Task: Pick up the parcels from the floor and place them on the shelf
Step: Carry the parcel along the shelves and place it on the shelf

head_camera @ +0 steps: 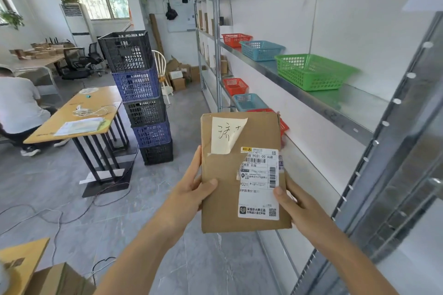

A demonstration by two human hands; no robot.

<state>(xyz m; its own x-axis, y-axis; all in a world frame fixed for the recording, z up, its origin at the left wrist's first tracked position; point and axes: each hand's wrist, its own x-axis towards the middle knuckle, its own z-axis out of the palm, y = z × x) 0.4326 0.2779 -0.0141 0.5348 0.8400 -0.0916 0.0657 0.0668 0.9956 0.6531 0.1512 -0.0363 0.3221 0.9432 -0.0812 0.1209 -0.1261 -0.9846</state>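
head view: a flat cardboard parcel (230,175) is held upright at centre, its shipping label (260,182) and a peeling handwritten note (226,135) facing the camera. the left hand (191,187) grips its edge at 9 o'clock, the right hand (294,201) at 3 o'clock, thumbs on the front. at 2 o'clock the metal shelf (347,100) carries a green basket (311,70). stacked crates (141,96) stand at 11 o'clock.
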